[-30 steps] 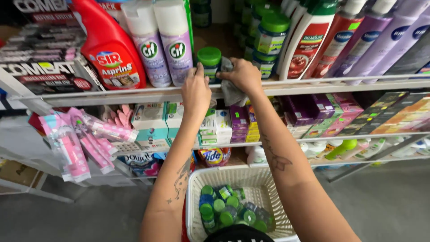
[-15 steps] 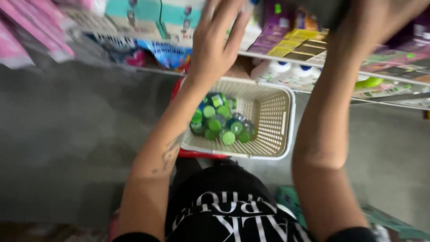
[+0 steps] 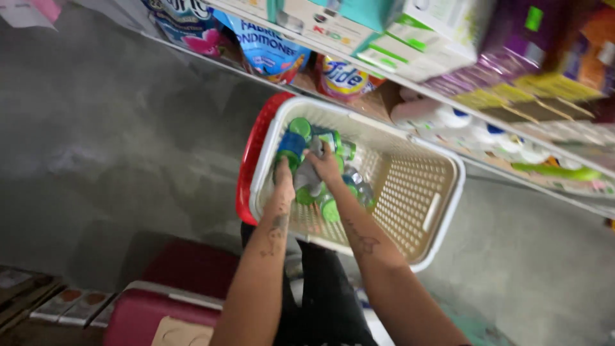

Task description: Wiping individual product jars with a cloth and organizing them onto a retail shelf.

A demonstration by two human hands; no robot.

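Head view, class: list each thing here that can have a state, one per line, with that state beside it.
White basket: upright, open-topped, part filled at its left end.
Green-capped bottles: capped, heaped in the basket.
Left hand: inside the basket, closed on a blue-labelled bottle.
Right hand: inside the basket, on the bottles; grip unclear.
Red basket: under the white basket, only its rim showing.
Dark red box: lid shut, on the floor.

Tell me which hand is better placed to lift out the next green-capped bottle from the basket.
Probably the right hand: it sits directly over the green-capped bottles in the cream basket, fingers down among them. The left hand is at the pile's edge, near the basket wall, apparently on a blue-capped bottle.
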